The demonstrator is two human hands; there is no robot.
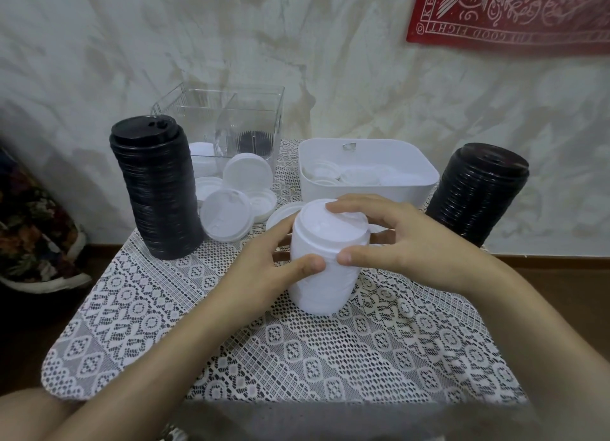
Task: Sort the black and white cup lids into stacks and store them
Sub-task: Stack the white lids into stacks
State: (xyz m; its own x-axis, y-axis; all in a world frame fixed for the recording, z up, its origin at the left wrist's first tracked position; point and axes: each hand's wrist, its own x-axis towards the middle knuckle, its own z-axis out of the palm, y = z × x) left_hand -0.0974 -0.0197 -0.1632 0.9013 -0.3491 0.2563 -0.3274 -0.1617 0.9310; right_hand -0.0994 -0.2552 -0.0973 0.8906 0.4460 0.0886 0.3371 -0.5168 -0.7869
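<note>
A stack of white lids (325,269) stands in the middle of the lace-covered table (264,348). My left hand (264,265) grips its left side, thumb on the front. My right hand (396,242) holds the top white lid, with fingers on its crown and thumb at its rim. A tall stack of black lids (156,190) stands at the left, and a second black stack (475,193) stands at the right. Several loose white lids (231,206) lie behind the white stack.
A white bin (368,185) with several white lids inside sits at the back right. A clear divided container (224,120) stands at the back against the wall, holding something dark. A patterned fabric item (33,236) lies on the floor at left.
</note>
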